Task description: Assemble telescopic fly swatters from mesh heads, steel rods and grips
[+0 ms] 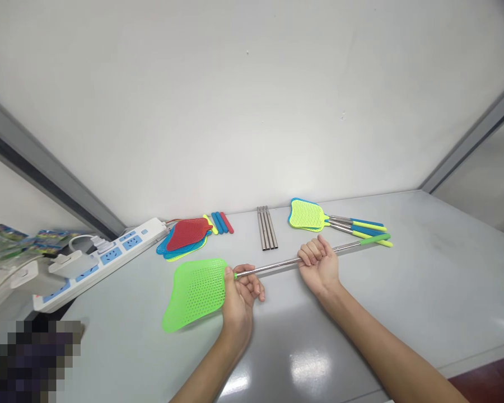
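Observation:
A green fly swatter (pixel 199 294) with a long extended metal rod and a green grip is held slantwise above the table. My left hand (pixel 240 302) is closed at the neck, its thumb against the edge of the perforated head. Farther along, my right hand (pixel 319 266) has its fingers wrapped round the metal rod. The green grip (pixel 374 239) sticks out to the right. Behind it lie several finished swatters with yellow heads (pixel 306 216) and blue ones, their yellow and blue grips pointing right.
Several metal rods (pixel 267 228) lie side by side near the wall. Left of them are loose coloured grips (pixel 222 223) and a pile of red swatter heads (pixel 188 234), blue and yellow ones. A white power strip (pixel 126 254) with chargers runs along the left, beside plastic packets (pixel 12 246).

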`<state>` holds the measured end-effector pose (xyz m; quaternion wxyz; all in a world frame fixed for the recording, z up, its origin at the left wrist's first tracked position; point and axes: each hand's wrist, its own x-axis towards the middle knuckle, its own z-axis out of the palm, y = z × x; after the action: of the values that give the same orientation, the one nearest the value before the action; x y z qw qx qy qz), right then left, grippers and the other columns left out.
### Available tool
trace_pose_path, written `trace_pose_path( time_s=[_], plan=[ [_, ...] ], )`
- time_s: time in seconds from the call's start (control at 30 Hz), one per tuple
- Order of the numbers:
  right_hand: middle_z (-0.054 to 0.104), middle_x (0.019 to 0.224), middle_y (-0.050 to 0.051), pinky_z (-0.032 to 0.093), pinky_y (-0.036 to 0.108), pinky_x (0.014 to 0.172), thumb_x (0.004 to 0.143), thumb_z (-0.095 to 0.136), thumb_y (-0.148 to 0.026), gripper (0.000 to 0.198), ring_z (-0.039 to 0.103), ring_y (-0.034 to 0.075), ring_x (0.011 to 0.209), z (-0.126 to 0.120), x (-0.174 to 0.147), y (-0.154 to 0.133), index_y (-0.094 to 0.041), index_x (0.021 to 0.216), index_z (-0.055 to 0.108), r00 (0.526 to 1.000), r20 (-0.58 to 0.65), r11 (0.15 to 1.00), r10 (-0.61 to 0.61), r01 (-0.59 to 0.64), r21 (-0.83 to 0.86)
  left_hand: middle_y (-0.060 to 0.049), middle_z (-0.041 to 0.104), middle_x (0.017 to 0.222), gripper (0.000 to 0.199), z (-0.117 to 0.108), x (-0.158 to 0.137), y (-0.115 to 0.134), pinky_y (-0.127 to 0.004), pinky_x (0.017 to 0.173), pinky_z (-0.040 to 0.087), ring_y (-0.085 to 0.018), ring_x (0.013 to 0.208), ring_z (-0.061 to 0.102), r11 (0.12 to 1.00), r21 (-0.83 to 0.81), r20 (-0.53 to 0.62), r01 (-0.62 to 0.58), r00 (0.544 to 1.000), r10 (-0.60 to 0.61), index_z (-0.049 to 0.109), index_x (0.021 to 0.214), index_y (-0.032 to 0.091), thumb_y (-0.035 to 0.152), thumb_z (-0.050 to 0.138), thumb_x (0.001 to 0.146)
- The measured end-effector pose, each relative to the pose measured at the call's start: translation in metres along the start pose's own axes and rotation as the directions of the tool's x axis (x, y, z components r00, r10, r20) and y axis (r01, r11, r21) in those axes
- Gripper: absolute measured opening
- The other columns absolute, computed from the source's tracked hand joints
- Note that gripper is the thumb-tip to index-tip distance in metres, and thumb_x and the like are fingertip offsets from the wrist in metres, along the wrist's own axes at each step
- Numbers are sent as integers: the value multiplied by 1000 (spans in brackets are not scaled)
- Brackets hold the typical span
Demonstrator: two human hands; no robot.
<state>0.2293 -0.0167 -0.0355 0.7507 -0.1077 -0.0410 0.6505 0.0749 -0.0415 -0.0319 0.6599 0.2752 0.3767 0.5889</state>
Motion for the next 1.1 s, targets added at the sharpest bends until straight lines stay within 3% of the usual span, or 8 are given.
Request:
trace_pose_path(
  time_s=[0.27, 0.5, 0.8, 1.1],
  plan=[
    [15, 42, -7, 24, 19, 33, 77, 43, -16, 36, 22, 7, 35, 4, 6, -14, -19, 51, 17, 998, 47, 998, 48, -50, 36, 3, 44, 41, 40, 5, -5, -5, -22, 42, 33, -11, 39, 41, 999, 47, -11, 21, 1000, -21, 51, 80, 15, 48, 28, 80],
    [18, 42, -7, 28, 20, 37, 76, 43, -16, 36, 25, 8, 37, 2, 9, -14, -19, 51, 17, 991, 61, 993, 119, -120, 14, 3, 43, 40, 40, 5, 0, -3, -22, 44, 34, -10, 39, 42, 996, -69, -98, 55, 993, -61, 53, 74, 13, 50, 36, 77],
    [22, 43, -7, 31, 19, 37, 76, 44, -17, 34, 29, 7, 37, 3, 10, -18, -19, 51, 21, 994, 54, 993, 97, -93, -68, 3, 44, 40, 40, 4, 0, -4, -22, 44, 35, -10, 39, 41, 997, -60, -82, 47, 995, -52, 55, 77, 12, 48, 38, 76],
    [22, 43, -7, 31, 19, 38, 75, 45, -14, 31, 29, 7, 37, 2, 11, -18, -19, 52, 23, 993, 60, 994, 104, -103, -23, 3, 43, 41, 41, 4, 1, -4, -22, 45, 35, -9, 40, 41, 998, -49, -96, 39, 994, -44, 56, 77, 12, 49, 38, 77]
  ],
)
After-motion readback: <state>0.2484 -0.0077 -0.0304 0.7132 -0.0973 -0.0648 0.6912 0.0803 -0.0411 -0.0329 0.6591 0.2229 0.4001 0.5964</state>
